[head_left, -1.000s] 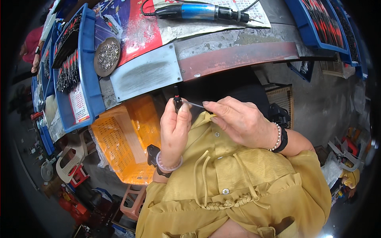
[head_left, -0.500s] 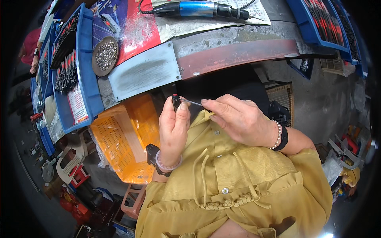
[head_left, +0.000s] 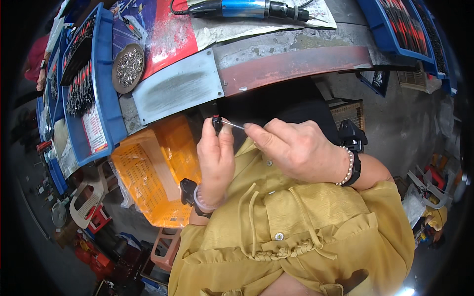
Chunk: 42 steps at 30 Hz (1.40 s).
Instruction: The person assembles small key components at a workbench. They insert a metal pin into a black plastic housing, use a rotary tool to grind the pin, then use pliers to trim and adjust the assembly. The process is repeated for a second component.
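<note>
Cluttered metal bench (head_left: pixel 296 54) w/ blue trays (head_left: pixel 106 106) and a blue power tool (head_left: pixel 247 8) up top, orange crate (head_left: pixel 148 172) below. Vs 1 s ago your hands sit a bit lower in view, grip unchanged. Your left hand (head_left: pixel 216 158) pinches a small black part (head_left: pixel 216 122) upright btwn thumb and fingers; your right hand (head_left: pixel 296 148) pinches a thin pin (head_left: pixel 233 125), tip at the part. Looks like you're still fitting it in.

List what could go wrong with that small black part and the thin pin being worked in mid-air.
1. The small black part, pinched only by the left hand off the bench edge, might drop into the orange crate.
2. The thin pin in the right hand could slip and prick a fingertip.
</note>
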### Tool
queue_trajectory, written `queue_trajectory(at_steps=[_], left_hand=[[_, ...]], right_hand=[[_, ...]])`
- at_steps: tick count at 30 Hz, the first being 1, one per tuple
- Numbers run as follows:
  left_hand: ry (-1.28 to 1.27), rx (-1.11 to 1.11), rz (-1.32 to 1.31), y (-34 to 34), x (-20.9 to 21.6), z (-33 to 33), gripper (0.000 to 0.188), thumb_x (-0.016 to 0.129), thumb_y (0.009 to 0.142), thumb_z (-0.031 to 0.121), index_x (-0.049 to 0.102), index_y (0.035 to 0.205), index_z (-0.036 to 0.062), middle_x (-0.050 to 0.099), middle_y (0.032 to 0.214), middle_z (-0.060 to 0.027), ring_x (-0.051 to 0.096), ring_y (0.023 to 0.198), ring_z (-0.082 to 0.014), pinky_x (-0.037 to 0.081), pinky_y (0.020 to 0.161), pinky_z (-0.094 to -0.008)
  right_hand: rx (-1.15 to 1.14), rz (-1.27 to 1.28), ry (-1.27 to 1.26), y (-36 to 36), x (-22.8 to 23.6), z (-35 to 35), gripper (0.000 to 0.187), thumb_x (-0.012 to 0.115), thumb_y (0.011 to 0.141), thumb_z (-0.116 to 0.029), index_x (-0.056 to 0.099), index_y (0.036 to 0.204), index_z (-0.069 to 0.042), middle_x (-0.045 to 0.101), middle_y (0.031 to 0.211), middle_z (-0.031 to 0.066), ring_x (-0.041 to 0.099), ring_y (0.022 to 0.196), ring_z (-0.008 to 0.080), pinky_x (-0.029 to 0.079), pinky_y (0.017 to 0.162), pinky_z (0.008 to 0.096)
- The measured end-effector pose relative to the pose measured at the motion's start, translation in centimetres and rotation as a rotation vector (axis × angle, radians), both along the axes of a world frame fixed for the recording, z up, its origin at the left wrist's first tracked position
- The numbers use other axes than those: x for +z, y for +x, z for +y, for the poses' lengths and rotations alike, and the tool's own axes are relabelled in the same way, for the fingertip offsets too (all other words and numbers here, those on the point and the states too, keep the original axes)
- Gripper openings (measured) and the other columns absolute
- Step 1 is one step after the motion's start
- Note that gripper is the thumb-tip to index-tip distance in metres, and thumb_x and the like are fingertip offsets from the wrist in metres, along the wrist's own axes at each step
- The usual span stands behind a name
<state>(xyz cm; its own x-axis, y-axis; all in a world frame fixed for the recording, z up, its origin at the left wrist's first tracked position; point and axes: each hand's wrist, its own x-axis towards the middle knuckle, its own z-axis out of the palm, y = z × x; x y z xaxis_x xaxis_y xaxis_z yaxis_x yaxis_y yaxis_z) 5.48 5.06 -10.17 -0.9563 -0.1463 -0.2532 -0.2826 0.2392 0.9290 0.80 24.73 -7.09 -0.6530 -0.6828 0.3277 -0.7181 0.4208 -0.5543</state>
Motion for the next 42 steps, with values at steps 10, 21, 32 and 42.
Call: queue_trajectory(at_steps=[10,21,32,42], left_hand=[[-0.569,-0.016,0.183,0.5,-1.5,1.0,0.014,0.051,0.101,0.015,0.051,0.099,0.0008,0.055,0.068,-0.0089,0.052,0.057,-0.0214,0.040,0.052,-0.0359],[-0.323,-0.040,0.154,0.3,-0.8,0.8,0.006,0.050,0.098,0.007,0.050,0.100,0.0013,0.056,0.071,-0.0181,0.058,0.062,-0.0401,0.043,0.054,-0.0426],[-0.400,-0.058,0.115,0.3,-2.8,0.9,0.009,0.051,0.098,0.008,0.050,0.100,-0.0004,0.058,0.071,-0.0220,0.060,0.065,-0.0439,0.043,0.054,-0.0453],[0.330,0.034,-0.089,-0.3,0.1,0.8,0.014,0.048,0.102,0.014,0.053,0.109,0.0032,0.053,0.074,0.0009,0.051,0.060,-0.0072,0.042,0.055,-0.0215]], right_hand=[[-0.357,-1.877,-0.652,-2.3,-1.9,-0.3,0.017,0.062,0.094,-0.010,0.066,0.108,0.000,0.057,0.069,-0.0022,0.044,0.053,0.0005,0.032,0.045,0.0166],[0.033,-0.137,0.110,-0.9,-0.1,-0.2,0.043,0.070,0.078,-0.012,0.066,0.120,-0.005,0.059,0.068,0.0055,0.061,0.052,0.0173,0.047,0.044,0.0280],[-0.179,-1.064,-0.489,0.0,-4.5,-1.1,0.025,0.066,0.088,-0.010,0.070,0.110,0.002,0.073,0.096,0.0149,0.070,0.083,0.0173,0.053,0.072,0.0276],[-0.084,-1.032,-0.506,-3.8,-0.1,2.8,0.028,0.064,0.092,-0.008,0.064,0.119,0.002,0.067,0.111,0.0067,0.060,0.099,0.0102,0.049,0.088,0.0278]])
